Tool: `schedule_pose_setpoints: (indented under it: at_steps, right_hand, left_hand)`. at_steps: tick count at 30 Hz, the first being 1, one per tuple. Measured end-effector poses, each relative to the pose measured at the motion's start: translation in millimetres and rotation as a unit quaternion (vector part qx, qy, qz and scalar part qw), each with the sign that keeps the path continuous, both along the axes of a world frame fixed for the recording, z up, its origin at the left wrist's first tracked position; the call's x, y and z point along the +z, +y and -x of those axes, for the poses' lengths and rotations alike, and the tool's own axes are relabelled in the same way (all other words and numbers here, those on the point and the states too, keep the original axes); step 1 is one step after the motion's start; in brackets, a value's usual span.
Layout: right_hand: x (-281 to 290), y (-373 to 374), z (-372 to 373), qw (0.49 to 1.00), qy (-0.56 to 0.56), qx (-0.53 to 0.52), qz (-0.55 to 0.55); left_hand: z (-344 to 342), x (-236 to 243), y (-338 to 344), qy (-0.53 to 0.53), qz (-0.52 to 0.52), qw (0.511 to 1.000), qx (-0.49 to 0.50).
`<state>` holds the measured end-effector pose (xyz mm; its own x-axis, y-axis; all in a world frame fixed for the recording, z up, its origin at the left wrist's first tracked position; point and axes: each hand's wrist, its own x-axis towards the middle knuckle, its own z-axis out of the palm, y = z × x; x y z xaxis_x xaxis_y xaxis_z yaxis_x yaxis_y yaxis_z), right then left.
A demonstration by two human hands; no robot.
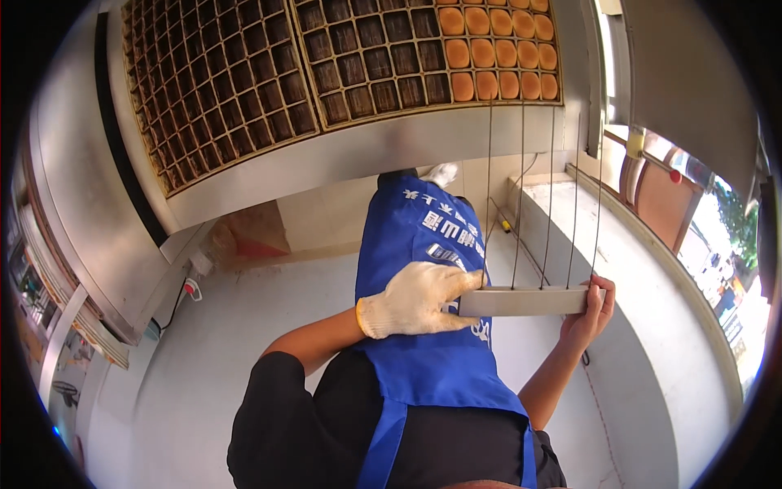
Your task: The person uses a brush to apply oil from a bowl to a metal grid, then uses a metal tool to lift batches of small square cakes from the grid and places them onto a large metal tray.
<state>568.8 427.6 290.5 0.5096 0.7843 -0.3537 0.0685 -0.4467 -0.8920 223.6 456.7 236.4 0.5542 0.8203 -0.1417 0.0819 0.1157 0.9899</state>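
Note:
My left hand (419,300), in a cream work glove, is closed round the left end of a flat metal bar with several long thin prongs (525,302). My bare right hand (593,312) grips the bar's right end. The prongs run from the bar up and away, toward the front edge of a baking mould. Some of their far tips reach the front row of golden-brown cakes (486,84); I cannot tell whether they touch. The cakes fill the right-hand cells of the gridded baking mould (358,104). Dark, unfilled cells make up the middle and left.
A steel counter front (350,152) lies between me and the mould. To the right runs a pale ledge (627,269), with a grey metal panel (692,73) above it. A steel cabinet (90,147) stands at the left. My blue apron (432,363) hangs behind the bar.

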Motion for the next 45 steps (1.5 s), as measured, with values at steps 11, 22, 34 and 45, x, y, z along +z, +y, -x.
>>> schedule_pose_setpoints:
  at_steps: [11, 22, 34, 45]
  right_hand:
    - [-5.4, 82.9, -43.8, 0.986, -0.024, 0.159, 0.048]
    - [-30.3, 131.1, -51.6, 0.984, 0.043, 0.138, 0.106]
    - [-40.8, 143.5, -48.3, 0.978, 0.040, 0.155, 0.132]
    - [-123.1, 138.3, -51.2, 0.972, 0.055, 0.204, 0.102]
  left_hand:
    - [-56.3, 47.2, 19.7, 0.020, 0.186, 0.976, 0.113]
    - [-112.4, 11.1, 11.0, 0.017, 0.175, 0.945, 0.274]
    - [-105.6, 5.7, 21.4, 0.029, 0.186, 0.945, 0.268]
    - [-120.6, -53.4, 14.3, -0.137, 0.360, 0.858, 0.339]
